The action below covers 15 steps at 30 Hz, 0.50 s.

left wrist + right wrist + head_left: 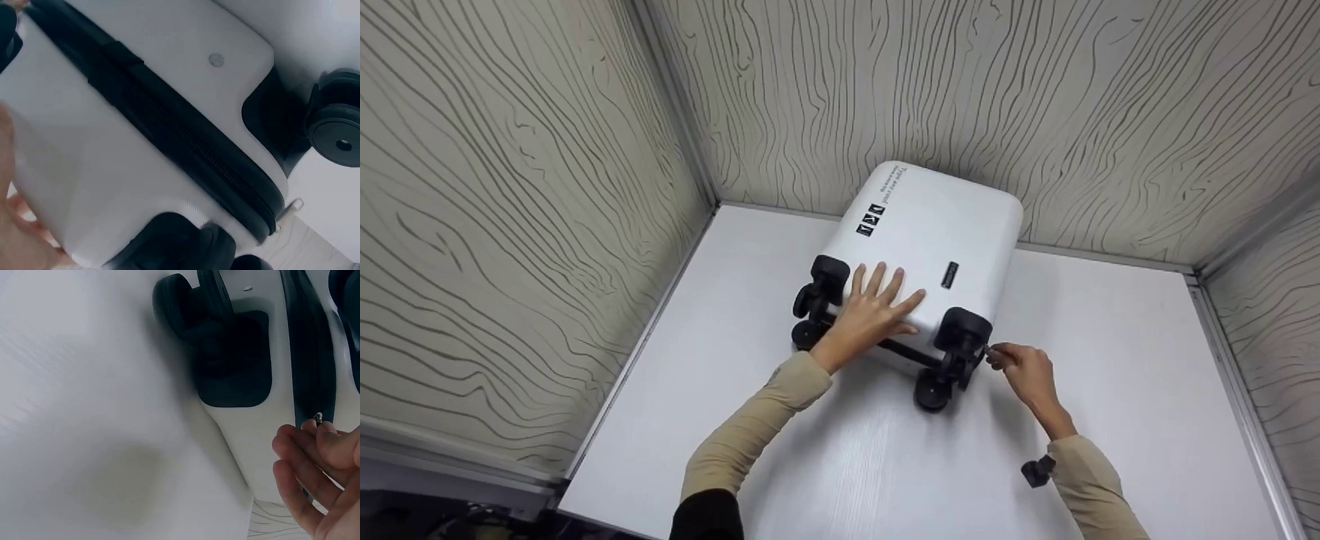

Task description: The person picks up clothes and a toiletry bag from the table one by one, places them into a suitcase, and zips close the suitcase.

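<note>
A white hard-shell suitcase (937, 232) lies on its side on a white table, its black wheels facing me. My left hand (874, 311) rests on the upper shell with fingers spread. Beside the right-hand wheel, my right hand (1024, 367) pinches a small metal zipper pull (318, 418) between thumb and fingertips. That pull sits on the black zipper band (314, 354) running round the case, and the zipper looks closed along the stretch in view. Another zipper pull (295, 205) hangs loose at the band's far end in the left wrist view.
The white tabletop (1117, 337) extends around the suitcase. Wood-grain patterned panels (840, 90) stand behind and at both sides, and the suitcase is close to the back one. Black wheels (934, 390) jut toward me between the two hands. A small black device (1037, 472) sits at the right sleeve.
</note>
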Tool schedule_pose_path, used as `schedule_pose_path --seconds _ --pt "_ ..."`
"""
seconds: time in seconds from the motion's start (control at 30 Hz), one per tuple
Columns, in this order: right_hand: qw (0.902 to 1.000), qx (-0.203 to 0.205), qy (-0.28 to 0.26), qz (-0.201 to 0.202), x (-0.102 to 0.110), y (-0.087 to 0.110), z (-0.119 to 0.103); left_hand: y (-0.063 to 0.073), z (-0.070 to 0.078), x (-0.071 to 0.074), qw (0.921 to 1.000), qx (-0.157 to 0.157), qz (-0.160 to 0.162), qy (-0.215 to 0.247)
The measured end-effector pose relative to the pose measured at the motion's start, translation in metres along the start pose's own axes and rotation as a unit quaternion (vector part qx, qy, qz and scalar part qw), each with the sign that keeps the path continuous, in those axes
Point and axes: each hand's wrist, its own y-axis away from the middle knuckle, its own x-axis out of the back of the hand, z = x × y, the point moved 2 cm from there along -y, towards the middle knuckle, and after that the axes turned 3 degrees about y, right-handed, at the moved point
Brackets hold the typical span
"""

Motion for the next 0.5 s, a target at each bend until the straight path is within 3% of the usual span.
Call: schedule_pose_path --seconds 0.23,0.4,0.5 --pt "0.9994 -0.028 -0.011 0.015 0.010 -0.006 0.013 -0.010 0.024 -0.004 0.9986 0.039 0.030 -0.016" --pt "0.9982 -0.058 -0.011 0.014 0.016 -0.010 0.019 -0.018 0.038 -0.004 0.9972 0.063 0.018 -0.036" --pt "0.9974 -0.070 -0.013 0.004 0.016 -0.011 0.021 -0.019 0.036 0.000 0.9974 0.070 -0.008 -0.015"
